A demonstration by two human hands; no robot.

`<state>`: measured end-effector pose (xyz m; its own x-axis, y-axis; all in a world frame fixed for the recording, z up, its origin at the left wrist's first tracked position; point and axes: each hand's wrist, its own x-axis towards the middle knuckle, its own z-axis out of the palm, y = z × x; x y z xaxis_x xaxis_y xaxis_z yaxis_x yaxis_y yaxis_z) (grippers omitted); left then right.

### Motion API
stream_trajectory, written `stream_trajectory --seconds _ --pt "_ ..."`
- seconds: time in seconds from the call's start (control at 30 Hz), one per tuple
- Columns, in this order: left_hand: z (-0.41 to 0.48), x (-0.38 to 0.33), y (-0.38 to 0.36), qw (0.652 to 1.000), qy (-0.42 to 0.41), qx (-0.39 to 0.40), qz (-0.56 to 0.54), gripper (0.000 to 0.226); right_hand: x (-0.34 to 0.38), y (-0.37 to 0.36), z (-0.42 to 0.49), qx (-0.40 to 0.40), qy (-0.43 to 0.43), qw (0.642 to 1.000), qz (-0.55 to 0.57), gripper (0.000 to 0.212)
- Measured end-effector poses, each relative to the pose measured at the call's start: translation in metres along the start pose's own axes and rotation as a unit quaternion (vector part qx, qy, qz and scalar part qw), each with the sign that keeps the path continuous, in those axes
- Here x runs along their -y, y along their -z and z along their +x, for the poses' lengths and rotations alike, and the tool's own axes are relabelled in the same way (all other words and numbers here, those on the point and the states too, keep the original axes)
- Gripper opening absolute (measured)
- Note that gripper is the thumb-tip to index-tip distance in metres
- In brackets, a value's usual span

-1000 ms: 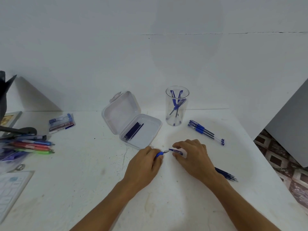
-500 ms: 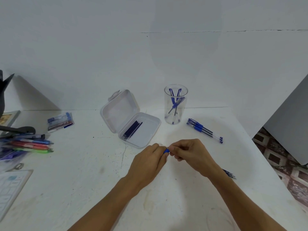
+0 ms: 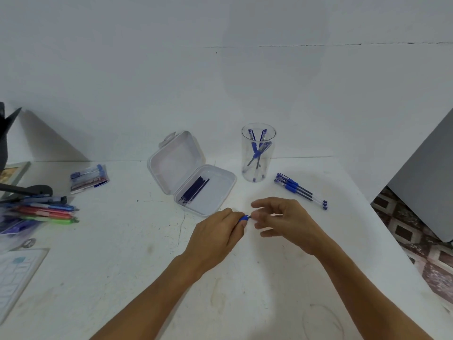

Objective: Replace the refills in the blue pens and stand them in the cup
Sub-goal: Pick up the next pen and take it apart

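Note:
My left hand (image 3: 215, 239) grips a blue pen (image 3: 244, 218) low over the table, and only its blue grip end and tip show past my fingers. My right hand (image 3: 286, 224) is just right of it, fingers spread and loosely curled, thumb at the pen's tip. A clear cup (image 3: 268, 168) stands behind my hands with three blue pens (image 3: 257, 150) inside. Three more blue pens (image 3: 300, 191) lie on the table to its right. An open white box (image 3: 215, 192) holds several dark refills (image 3: 195, 190).
Coloured pens (image 3: 46, 212) and a packet of pens (image 3: 88, 179) lie at the left, with a sheet of paper (image 3: 14, 276) at the left edge. The white table (image 3: 110, 266) ends at the right above a tiled floor (image 3: 416, 231). A wall rises behind.
A second ago my right hand held a refill at the pen's open end. Both hands then closed together at the tip, and now my right fingers have spread apart.

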<state>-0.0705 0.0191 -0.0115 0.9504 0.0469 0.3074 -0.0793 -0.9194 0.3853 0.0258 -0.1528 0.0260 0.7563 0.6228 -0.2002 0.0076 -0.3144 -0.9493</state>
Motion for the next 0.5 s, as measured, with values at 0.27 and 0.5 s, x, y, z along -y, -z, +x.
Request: stream_trajectory --seconds 0.27,0.5 --pt "-0.0018 0.0026 -0.0042 1.000 -0.003 0.015 -0.013 0.036 0.0043 -0.0030 -0.0014 -0.006 -0.020 1.000 -0.023 0.021" --pt "-0.0017 0.0038 -0.0038 1.000 -0.001 0.020 -0.009 0.035 0.0056 -0.0034 -0.0011 0.012 -0.029 0.999 -0.028 0.024"
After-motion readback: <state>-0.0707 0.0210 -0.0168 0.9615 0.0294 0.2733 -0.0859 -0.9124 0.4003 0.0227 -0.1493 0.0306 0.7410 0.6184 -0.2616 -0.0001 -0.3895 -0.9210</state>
